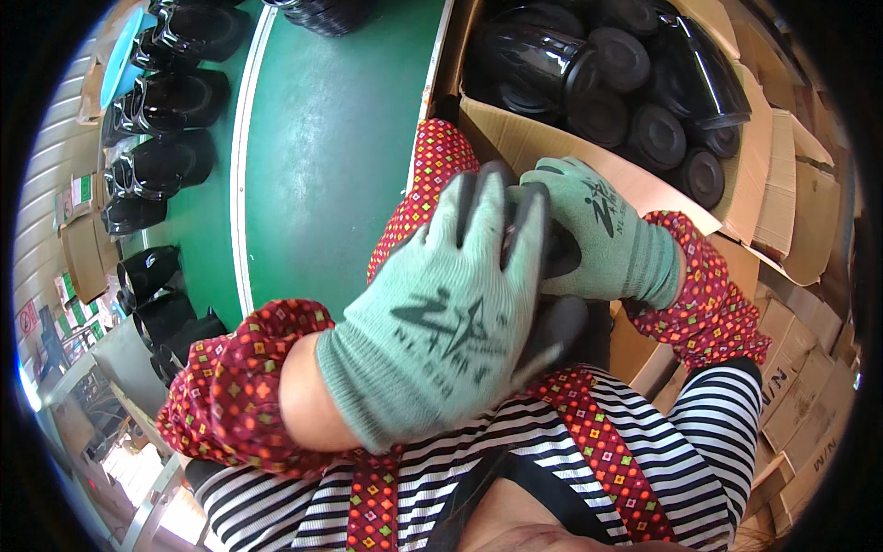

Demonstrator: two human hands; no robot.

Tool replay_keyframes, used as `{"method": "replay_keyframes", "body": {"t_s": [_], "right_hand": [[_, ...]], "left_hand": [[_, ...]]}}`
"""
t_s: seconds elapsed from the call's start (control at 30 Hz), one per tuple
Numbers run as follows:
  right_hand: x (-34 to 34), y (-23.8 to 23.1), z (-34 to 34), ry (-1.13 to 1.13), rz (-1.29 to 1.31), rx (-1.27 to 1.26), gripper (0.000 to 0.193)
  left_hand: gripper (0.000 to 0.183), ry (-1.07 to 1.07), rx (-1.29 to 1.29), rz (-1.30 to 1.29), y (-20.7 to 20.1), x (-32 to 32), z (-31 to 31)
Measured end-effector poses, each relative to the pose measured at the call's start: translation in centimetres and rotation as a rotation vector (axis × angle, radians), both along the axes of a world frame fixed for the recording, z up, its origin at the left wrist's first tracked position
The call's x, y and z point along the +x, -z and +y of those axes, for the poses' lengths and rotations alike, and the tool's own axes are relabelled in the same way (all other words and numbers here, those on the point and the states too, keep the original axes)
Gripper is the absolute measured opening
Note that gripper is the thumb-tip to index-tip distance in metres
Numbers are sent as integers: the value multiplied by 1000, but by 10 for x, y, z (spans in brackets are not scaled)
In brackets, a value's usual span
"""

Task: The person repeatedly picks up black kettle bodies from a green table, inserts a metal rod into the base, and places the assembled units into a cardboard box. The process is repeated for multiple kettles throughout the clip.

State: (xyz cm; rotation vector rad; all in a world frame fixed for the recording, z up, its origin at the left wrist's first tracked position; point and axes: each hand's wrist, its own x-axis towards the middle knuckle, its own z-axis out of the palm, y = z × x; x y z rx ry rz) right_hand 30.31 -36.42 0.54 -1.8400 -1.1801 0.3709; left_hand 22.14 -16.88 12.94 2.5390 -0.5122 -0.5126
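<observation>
Workroom, left: pale panelled wall (60, 184); light-blue basin (120, 69) at the far end.
Row, left: glossy black vessels (189, 101) lined along the bench edge.
Worktop, centre-left: green, crossed lengthwise by a white strip (241, 166); stacked black pieces (326, 13) at the far end.
Left hand (441, 313), near centre: pale-green glove, dark-coated fingers, reaching across to the right hand's fingers; grip hidden, cannot tell.
Dark piece (595, 336), near centre: just below the gloves, mostly covered, shape unclear.
Right hand (593, 221), right of centre: matching glove, fingers bent inward; hold likewise not discernible.
Carton (575, 147), far right: open, filled with black vessels (621, 60).
Cardboard (805, 400), right: brown, stacked.
</observation>
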Motion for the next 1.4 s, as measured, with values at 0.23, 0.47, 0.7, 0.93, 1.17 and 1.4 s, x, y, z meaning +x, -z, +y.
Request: {"method": "replay_keyframes", "body": {"t_s": [0.23, 0.47, 0.7, 0.93, 1.17, 1.4], "right_hand": [[-33, -29, 7, 248, -219, -271, 66], [-38, -72, -4, 218, -163, -483, 65], [-46, -101, 25, 69, -477, -774, 68], [-32, -102, -12, 164, -265, -291, 66], [-73, -47, -31, 41, 27, -156, 87], [-89, 2, -28, 355, 283, 210, 45]], "left_hand": [[59, -128, -55, 366, 47, 22, 41], [28, 91, -374, 269, 108, 54, 60], [30, 138, -736, -189, 200, 61, 39], [27, -341, -664, -17, 120, 7, 85], [20, -819, -261, -481, 189, -80, 160], [62, -849, -39, -336, 197, -114, 144]]}}
